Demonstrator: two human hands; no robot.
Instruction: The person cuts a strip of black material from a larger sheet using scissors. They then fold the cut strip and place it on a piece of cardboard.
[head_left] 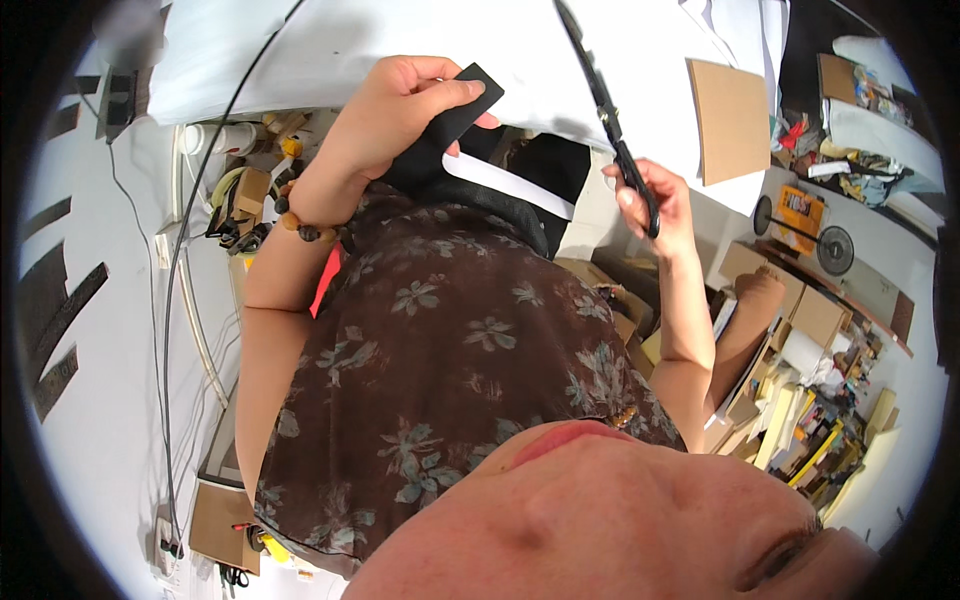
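Note:
Above the near edge of a white work surface (340,40), my left hand (395,115) pinches a small flat black rectangular piece (462,110) between thumb and fingers. A white strip (510,187) runs from just below those fingertips to the right, across dark material over my lap; I cannot tell whether the hand holds it too. My right hand (662,205) is closed around the lower end of a long, thin black tool (607,112) with small metal fittings midway. The tool slants up and left over the white surface, and its far end leaves the picture. Its exact kind is unclear.
A brown cardboard sheet (730,125) lies on the right of the work surface. Cardboard pieces and clutter (800,370) crowd the right side, near a small fan (835,250). A black cable (178,260) hangs on the left, beside a shelf of odds and ends (245,195).

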